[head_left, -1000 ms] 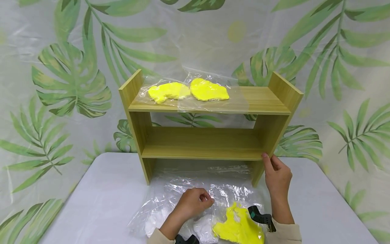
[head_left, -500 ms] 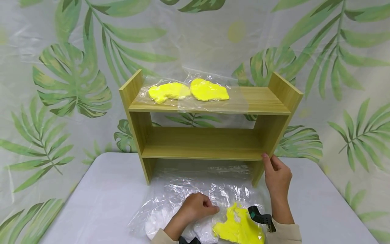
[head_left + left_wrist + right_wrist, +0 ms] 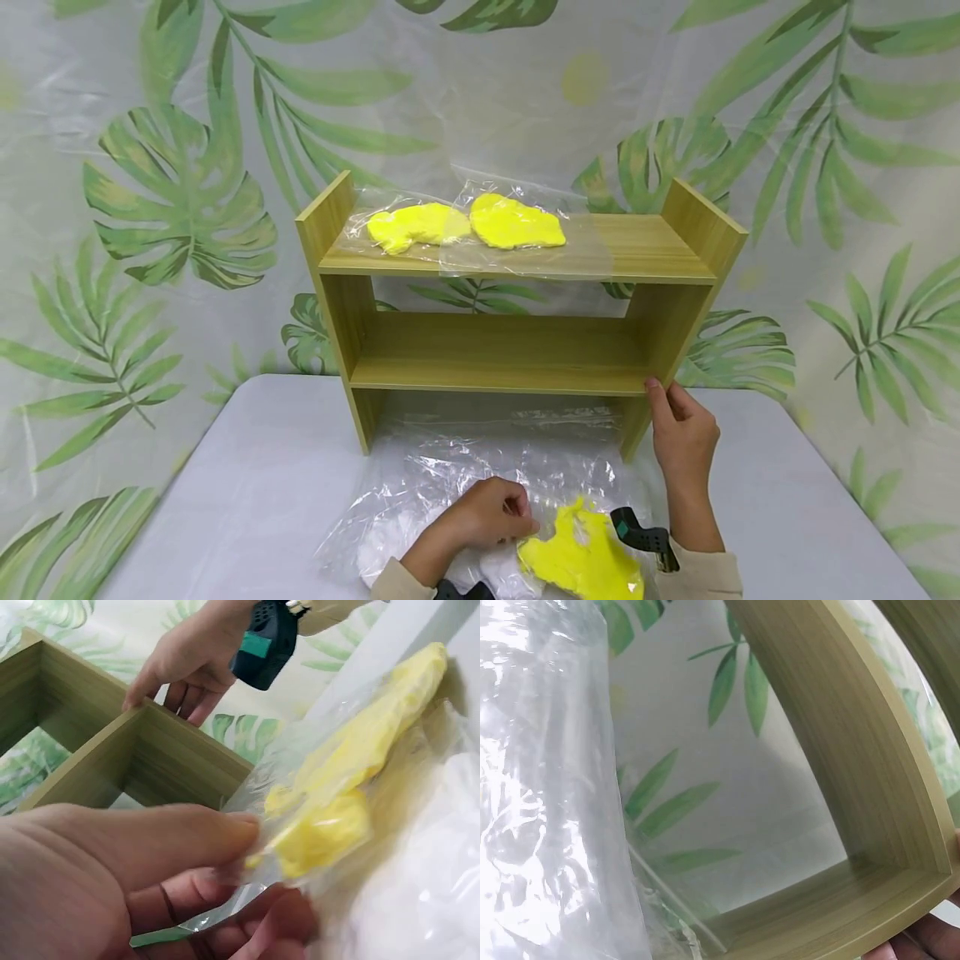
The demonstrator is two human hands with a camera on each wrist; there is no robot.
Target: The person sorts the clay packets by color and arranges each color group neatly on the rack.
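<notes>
My left hand (image 3: 491, 512) is low over the front of the table. In the left wrist view its thumb and fingers pinch the edge of a clear plastic bag of yellow clay-like stuff (image 3: 337, 776), and that bag (image 3: 588, 554) tilts up there. My right hand (image 3: 686, 433) grips the right side of a small wooden shelf (image 3: 495, 350), its thumb on the front edge by the middle board. In the right wrist view only some fingertips (image 3: 930, 939) show at the panel's edge.
Two clear bags with flat yellow lumps (image 3: 517, 223) lie on the top board. A large crinkled clear bag (image 3: 442, 458) and bags with white lumps (image 3: 386, 546) lie on the white table (image 3: 225, 500) before the shelf. A leaf-patterned cloth (image 3: 180, 200) hangs behind.
My left hand has moved down and slightly right and now pinches the yellow bag, which has shifted a little left. The right hand has stayed on the shelf.
</notes>
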